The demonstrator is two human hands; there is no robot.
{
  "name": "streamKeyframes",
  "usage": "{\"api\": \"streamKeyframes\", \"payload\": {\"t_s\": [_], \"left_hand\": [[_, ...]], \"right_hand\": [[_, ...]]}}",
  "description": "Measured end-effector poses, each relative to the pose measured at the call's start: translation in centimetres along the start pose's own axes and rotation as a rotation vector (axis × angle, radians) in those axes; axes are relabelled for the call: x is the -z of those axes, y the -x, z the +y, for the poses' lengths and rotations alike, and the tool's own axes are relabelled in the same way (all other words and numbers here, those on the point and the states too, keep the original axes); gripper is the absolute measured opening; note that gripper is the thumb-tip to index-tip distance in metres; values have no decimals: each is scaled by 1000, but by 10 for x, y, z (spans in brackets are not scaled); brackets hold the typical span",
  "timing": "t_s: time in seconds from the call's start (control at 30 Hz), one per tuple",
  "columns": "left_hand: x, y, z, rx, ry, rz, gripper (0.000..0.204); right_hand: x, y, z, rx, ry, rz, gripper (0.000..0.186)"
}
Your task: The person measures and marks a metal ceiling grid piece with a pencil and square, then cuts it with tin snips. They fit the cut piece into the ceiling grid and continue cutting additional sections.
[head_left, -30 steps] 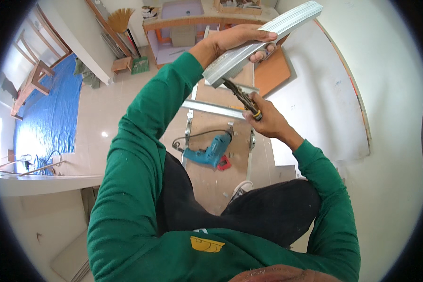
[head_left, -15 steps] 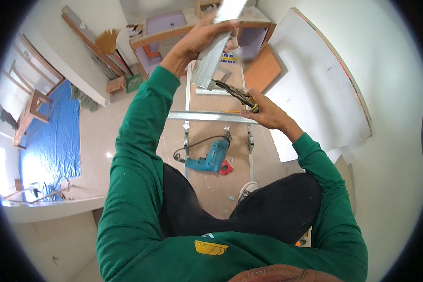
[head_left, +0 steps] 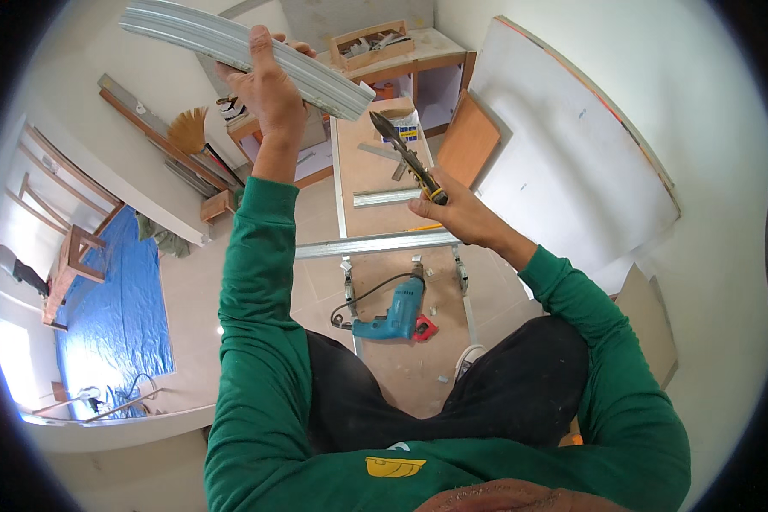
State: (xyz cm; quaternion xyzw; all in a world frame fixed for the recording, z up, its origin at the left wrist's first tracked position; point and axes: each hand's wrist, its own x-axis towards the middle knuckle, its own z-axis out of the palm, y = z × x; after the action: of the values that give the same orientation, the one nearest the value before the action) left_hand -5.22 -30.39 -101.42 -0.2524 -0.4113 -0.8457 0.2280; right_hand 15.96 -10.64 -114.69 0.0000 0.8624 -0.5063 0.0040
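My left hand is raised and wrapped round a ribbed, galvanized metal channel. The channel slants from the upper left down to its cut end near the middle. In my right hand is a pair of tin snips with dark jaws and yellow-and-black handles. Its jaw tips point up, just below the channel's end; whether they touch it I cannot tell. Below my hands another metal channel lies crosswise over the long board. A teal corded drill rests on the board, beside a small red tool.
A metal square and a short channel piece lie farther along the board. Behind stands a counter with a wooden tray of tools. A large white panel leans at right. Blue sheeting covers floor at left.
My left hand has swung the channel leftward, from nearly upright to a flatter slant. The snips have shifted slightly up and left, staying near the channel's end. The view has moved a little.
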Motion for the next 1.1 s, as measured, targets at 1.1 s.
{"api": "streamKeyframes", "payload": {"t_s": [1.1], "left_hand": [[-10,13,-8,-31,-18,-145,57]], "right_hand": [[-11,2,-15,20,6,51,79]]}}
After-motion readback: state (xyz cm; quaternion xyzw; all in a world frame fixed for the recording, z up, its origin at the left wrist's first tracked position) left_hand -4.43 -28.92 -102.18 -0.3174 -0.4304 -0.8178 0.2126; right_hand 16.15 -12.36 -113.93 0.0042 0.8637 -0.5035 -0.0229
